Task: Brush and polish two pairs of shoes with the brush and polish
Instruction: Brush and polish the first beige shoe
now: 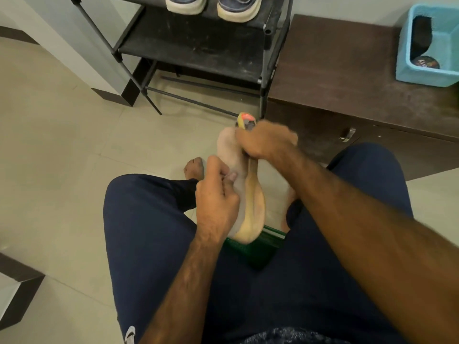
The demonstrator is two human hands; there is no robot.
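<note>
Stool (255,252): green, between the thighs.
Left hand (216,202): fingers curled round the side of the pale shoe (253,207), which is held above the knees with its tan sole facing right.
Right hand (265,140): fingers closed on a blurred yellow-and-red item (245,119) at the shoe's toe end.
Shoe rack (198,45): blue sneakers (238,8) on the upper shelf.
Counter (335,70): blue basket (407,70) — polish tin (425,62) inside.

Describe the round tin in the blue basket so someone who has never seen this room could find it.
Start at the low brown cabinet right of the black shoe rack. On the cabinet's right end stands a light blue basket. The round tin lies flat in the basket's near corner: small, dark, with a printed lid, unlike the long black object behind it.
</note>
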